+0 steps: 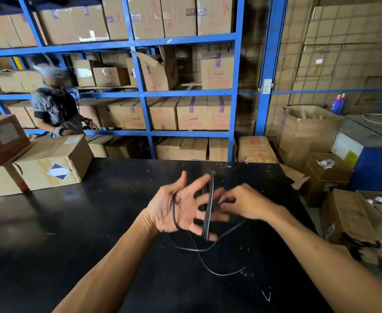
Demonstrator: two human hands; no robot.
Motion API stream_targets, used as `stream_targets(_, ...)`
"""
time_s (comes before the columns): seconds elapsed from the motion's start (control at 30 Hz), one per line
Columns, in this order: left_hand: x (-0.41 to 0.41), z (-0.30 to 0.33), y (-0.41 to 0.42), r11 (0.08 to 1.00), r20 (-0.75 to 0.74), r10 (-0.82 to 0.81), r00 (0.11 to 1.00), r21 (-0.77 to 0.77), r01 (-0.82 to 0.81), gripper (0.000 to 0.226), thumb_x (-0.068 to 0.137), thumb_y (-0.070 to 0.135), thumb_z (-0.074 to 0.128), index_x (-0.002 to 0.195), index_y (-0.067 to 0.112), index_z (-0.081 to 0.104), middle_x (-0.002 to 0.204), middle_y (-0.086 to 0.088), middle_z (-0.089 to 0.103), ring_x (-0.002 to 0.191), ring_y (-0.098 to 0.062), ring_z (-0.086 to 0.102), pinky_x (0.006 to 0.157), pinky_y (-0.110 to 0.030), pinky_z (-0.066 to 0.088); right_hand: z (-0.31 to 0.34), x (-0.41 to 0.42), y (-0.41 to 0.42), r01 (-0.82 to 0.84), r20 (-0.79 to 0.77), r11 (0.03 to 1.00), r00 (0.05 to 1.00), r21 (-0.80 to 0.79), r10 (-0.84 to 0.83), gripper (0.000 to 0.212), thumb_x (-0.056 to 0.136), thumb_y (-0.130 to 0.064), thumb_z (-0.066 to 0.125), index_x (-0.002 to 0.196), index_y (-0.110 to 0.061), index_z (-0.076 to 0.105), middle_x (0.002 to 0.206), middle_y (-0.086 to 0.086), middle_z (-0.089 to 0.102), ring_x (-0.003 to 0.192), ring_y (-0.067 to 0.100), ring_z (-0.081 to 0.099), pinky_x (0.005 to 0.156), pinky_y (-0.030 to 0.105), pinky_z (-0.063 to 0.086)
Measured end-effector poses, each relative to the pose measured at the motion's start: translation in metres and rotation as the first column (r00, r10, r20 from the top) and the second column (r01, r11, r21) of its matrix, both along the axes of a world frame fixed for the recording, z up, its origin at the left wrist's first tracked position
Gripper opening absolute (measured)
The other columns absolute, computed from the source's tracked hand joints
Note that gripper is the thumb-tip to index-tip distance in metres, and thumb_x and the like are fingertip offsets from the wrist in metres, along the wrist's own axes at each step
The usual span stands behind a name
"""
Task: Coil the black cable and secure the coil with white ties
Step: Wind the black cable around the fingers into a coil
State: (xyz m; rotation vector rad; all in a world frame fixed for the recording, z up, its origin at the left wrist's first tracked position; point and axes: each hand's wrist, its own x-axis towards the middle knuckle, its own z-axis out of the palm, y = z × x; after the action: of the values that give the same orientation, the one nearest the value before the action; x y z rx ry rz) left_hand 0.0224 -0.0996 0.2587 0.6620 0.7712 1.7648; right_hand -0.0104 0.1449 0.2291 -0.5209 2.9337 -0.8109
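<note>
setting: stockroom with blue shelving (pixel 140 91) loaded with cardboard boxes; another person (pixel 54 107) in a grey shirt stands at the far left behind the bench.
work surface: black table (pixel 72 233), glossy and scuffed, running across the lower part of the view.
left side of table: two cardboard cartons (pixel 50 163), one leaning on the other, the lower one marked with a black-and-white diamond label.
right of table: open boxes (pixel 328 175) on the floor and a blue bin (pixel 375 163) farther back.
my left hand (pixel 181 206): palm turned toward me, fingers spread wide — it serves as the form for the coil.
black cable (pixel 209 206): several turns bunched together run across my left fingers, standing nearly upright; one strand also loops around the base of the palm near the wrist.
my right hand (pixel 244 203): fingers closed to a narrow pinch on the cable, just beside the coil and touching my left fingertips.
loose cable: from the coil a strand drops to the table, curves beneath my hands and ends in a thin tail (pixel 221 271) toward me.
white tie (pixel 266 296): a small pale v-shaped piece lies on the table near its front edge, well apart from both hands — whether it is indeed a tie i cannot tell for sure.
</note>
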Motion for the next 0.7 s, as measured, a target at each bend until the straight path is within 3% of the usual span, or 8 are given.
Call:
stream_targets(0.03, 0.003, -0.003, 0.001, 0.998, -0.013, -0.057, 0.998, -0.040, 0.056, 0.066, 0.097, 0.068, 0.012, 0.156, 0.038, 0.017, 0.167, -0.006, -0.003, 0.144, -0.060, -0.006, 0.103, -0.082, -0.006, 0.012, -0.008, 0.004, 0.004, -0.038, 0.999, 0.999, 0.050, -0.002, 0.004, 0.086, -0.039, 0.076, 0.084, -0.043, 0.076, 0.078, -0.015, 0.074, 0.071, -0.001, 0.068, 0.072, 0.037, 0.061)
stream_targets(0.1, 0.004, -0.009, 0.003, 0.986, -0.030, -0.118, 0.993, -0.121, 0.114, 0.066, 0.098, 0.067, 0.012, 0.157, 0.038, 0.016, 0.168, -0.001, 0.001, 0.145, -0.058, -0.002, 0.105, -0.081, -0.003, 0.033, -0.022, 0.008, 0.037, -0.119, 0.991, 0.993, 0.130, -0.022, 0.016, 0.084, -0.026, 0.079, 0.074, -0.038, 0.076, 0.072, -0.016, 0.071, 0.071, 0.001, 0.067, 0.067, 0.032, 0.058)
stream_targets(0.17, 0.001, -0.010, 0.003, 0.977, -0.035, -0.123, 0.992, -0.178, 0.115, 0.064, 0.098, 0.066, 0.015, 0.156, 0.038, 0.021, 0.167, 0.002, 0.011, 0.147, -0.055, 0.003, 0.107, -0.081, -0.003, 0.055, -0.030, 0.007, 0.040, -0.163, 0.980, 0.987, 0.196, -0.008, 0.018, 0.081, -0.038, 0.083, 0.066, -0.033, 0.074, 0.065, -0.014, 0.068, 0.067, 0.006, 0.065, 0.058, 0.028, 0.049)
stream_targets(0.27, -0.006, -0.010, 0.001, 0.965, -0.037, -0.115, 0.993, -0.242, 0.103, 0.064, 0.099, 0.065, 0.018, 0.156, 0.036, 0.022, 0.166, 0.004, 0.011, 0.147, -0.053, 0.007, 0.107, -0.081, -0.004, 0.075, -0.035, 0.000, 0.059, -0.241, 0.965, 0.971, 0.256, 0.005, 0.037, 0.078, -0.055, 0.081, 0.063, -0.022, 0.072, 0.058, -0.007, 0.065, 0.060, 0.015, 0.064, 0.055, 0.032, 0.052)
stream_targets(0.37, -0.008, -0.014, 0.001, 0.955, -0.051, -0.123, 0.991, -0.276, 0.105, 0.065, 0.098, 0.065, 0.017, 0.156, 0.037, 0.019, 0.166, 0.006, 0.010, 0.148, -0.051, 0.009, 0.107, -0.081, -0.002, 0.089, -0.039, -0.001, 0.139, -0.344, 0.954, 0.938, 0.267, -0.040, 0.041, 0.080, -0.055, 0.080, 0.062, -0.020, 0.070, 0.057, -0.004, 0.063, 0.058, 0.017, 0.063, 0.056, 0.030, 0.051)
stream_targets(0.5, -0.007, -0.022, 0.001, 0.955, -0.050, -0.096, 0.994, -0.286, 0.078, 0.063, 0.098, 0.064, 0.016, 0.154, 0.038, 0.028, 0.166, 0.009, 0.016, 0.149, -0.047, 0.011, 0.107, -0.081, -0.003, 0.096, -0.046, -0.001, 0.262, -0.407, 0.916, 0.905, 0.304, -0.124, 0.045, 0.082, -0.052, 0.080, 0.056, -0.022, 0.060, 0.057, -0.005, 0.059, 0.059, 0.015, 0.060, 0.060, 0.031, 0.053)
stream_targets(0.63, -0.011, -0.027, 0.005, 0.951, -0.053, -0.112, 0.992, -0.296, 0.091, 0.065, 0.098, 0.066, 0.017, 0.156, 0.037, 0.022, 0.168, 0.005, 0.004, 0.150, -0.048, 0.006, 0.109, -0.078, 0.003, 0.096, -0.047, -0.007, 0.311, -0.359, 0.909, 0.911, 0.276, -0.203, 0.044, 0.082, -0.053, 0.080, 0.061, -0.019, 0.062, 0.061, 0.000, 0.059, 0.063, 0.020, 0.061, 0.067, 0.036, 0.057)
stream_targets(0.7, -0.015, -0.031, 0.006, 0.950, -0.057, -0.096, 0.994, -0.303, 0.074, 0.066, 0.097, 0.068, 0.017, 0.156, 0.038, 0.022, 0.167, 0.006, 0.009, 0.149, -0.049, 0.007, 0.108, -0.077, 0.008, 0.097, -0.044, -0.009, 0.297, -0.337, 0.927, 0.918, 0.229, -0.211, 0.042, 0.081, -0.053, 0.080, 0.064, -0.017, 0.066, 0.062, 0.000, 0.061, 0.065, 0.021, 0.063, 0.069, 0.036, 0.058)
